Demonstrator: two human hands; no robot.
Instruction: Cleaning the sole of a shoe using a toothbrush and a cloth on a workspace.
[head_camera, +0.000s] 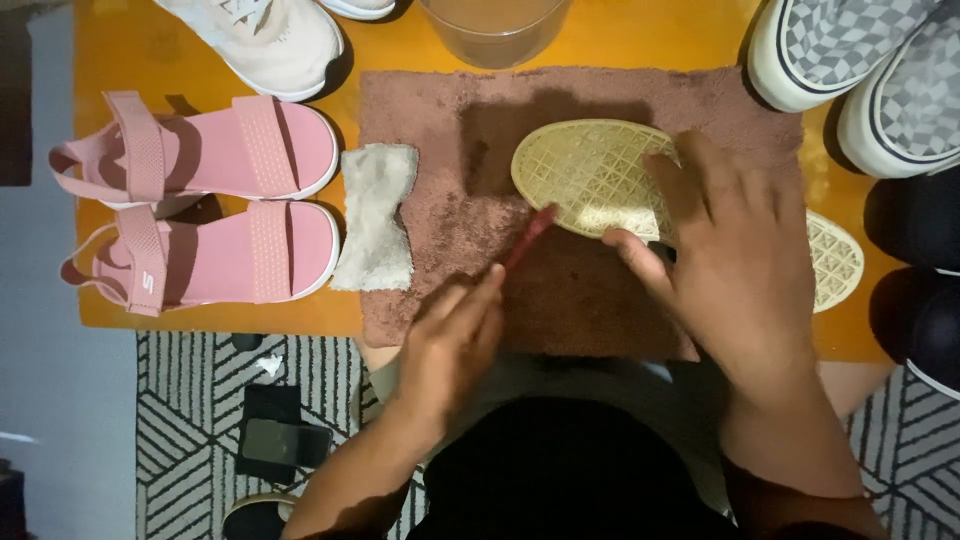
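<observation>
A shoe (600, 175) lies sole up in the middle right of the frame, on a brownish-pink towel (450, 130) spread over an orange table (180, 45). Its pale, lattice-patterned sole runs from centre frame down toward the right, and the far end shows again at the right edge of the towel.

The right hand (735, 255) lies on top of the shoe, fingers spread and pressing down across its middle, thumb against the near edge of the sole; it is holding the shoe down more than closing round it.

The left hand (450, 345) sits lower, at centre frame, closed round the handle of a red brush (528, 238). The brush slants up and to the right, its tip at the near left edge of the sole, just left of the right thumb.

A crumpled whitish cloth (375, 215) lies at the towel's left edge. Left of it stands a pair of pink sandals (200, 200). A clear tub (495, 30) sits at top centre, a white sneaker (265, 35) at upper left, checkered slip-ons (860, 60) at upper right, and dark shoes (920, 270) at the right edge. A phone (285, 440) lies on the patterned rug (200, 400) at lower left.
</observation>
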